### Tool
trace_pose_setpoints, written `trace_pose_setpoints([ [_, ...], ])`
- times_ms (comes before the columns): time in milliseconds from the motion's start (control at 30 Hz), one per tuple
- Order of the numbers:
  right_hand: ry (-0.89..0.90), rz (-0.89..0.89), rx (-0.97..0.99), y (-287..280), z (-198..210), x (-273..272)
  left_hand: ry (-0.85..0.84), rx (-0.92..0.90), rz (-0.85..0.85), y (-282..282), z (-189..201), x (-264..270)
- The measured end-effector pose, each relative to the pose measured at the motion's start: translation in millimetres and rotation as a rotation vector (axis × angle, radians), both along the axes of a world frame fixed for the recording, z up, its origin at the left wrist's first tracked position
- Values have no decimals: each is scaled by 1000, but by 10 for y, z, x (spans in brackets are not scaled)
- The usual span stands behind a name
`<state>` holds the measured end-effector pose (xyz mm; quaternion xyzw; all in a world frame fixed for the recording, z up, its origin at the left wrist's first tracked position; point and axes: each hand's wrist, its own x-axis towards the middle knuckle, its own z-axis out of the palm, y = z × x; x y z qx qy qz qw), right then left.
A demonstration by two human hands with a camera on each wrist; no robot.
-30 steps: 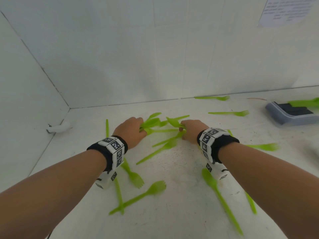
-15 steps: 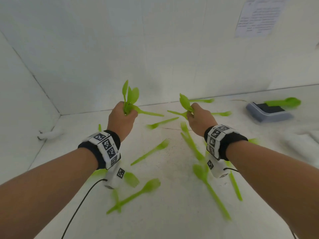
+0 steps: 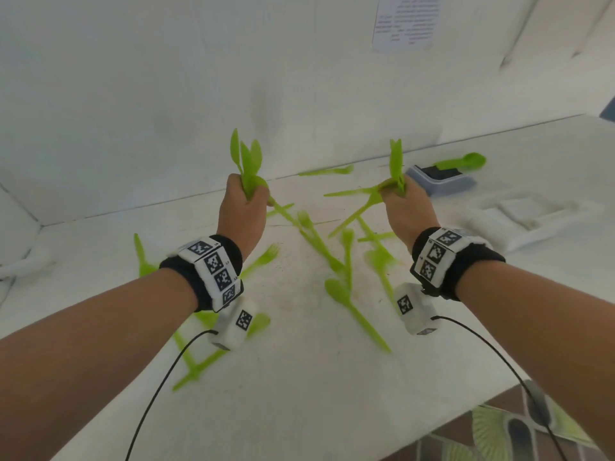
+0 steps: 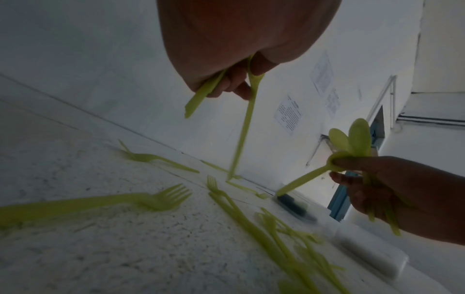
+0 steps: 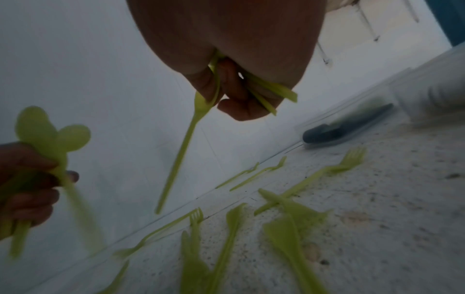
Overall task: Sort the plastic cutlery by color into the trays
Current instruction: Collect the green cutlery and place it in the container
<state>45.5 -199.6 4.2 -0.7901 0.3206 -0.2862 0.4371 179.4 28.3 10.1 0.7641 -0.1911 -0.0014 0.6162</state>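
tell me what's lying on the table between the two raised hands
In the head view, loose green forks and knives lie scattered on the white table between the left hand and right hand.

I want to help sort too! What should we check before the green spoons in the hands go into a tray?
1. Left hand grips its bunch of green spoons: ok.
2. Right hand grips its green cutlery: ok, though one piece sticks out sideways.
3. Grey tray within sight: ok; it holds dark pieces, with a green spoon lying across it.
4. White tray free for green: cannot tell, blurred.
5. All green picked up: not ok, forks still lie on the table.
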Motion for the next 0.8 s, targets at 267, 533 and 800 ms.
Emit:
trace_pose_setpoints([
  [267,5,156,94,-81,-85,-88,-50,130,-96,-167,43,-416],
  [533,196,380,152,-305,-310,-244,50,762,-143,-287,-230,-936],
  [800,436,576,120,-543,-556,-345,203,1117,-141,-484,-610,-1395],
])
